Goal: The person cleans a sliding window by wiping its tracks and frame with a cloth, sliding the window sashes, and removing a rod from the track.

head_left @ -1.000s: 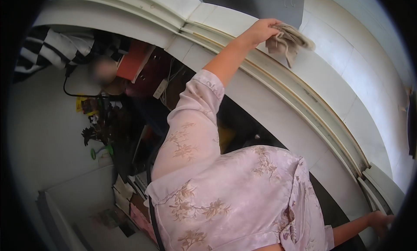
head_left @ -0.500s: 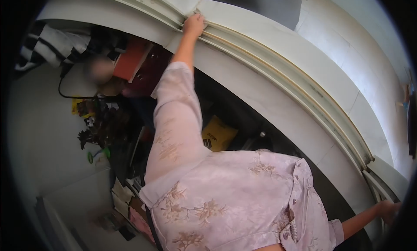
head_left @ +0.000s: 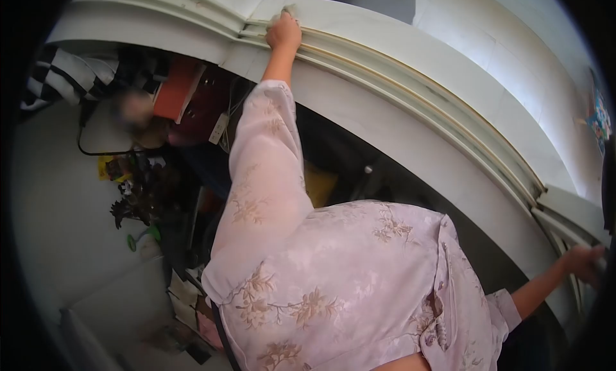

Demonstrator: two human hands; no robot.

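My left hand reaches up to a white sliding-window track, just right of the joint with the frame's side piece. Its fingers are closed around a crumpled pale cloth, of which only a small bit shows above the knuckles. The hand rests on the track's rails. At the far right, my right hand is closed at the white window frame; its fingertips fade into the dark image edge. A pink floral sleeve covers my left arm.
Below the sill lie a red-orange box, a white power strip with cables, and a yellow packet, partly hidden by my arm. A checkered cloth is at the upper left. Beyond the window is a pale tiled surface.
My left hand has slid a little to the right along the track, away from the corner joint. The view has shifted slightly, uncovering the power strip. My right hand stays at the frame.
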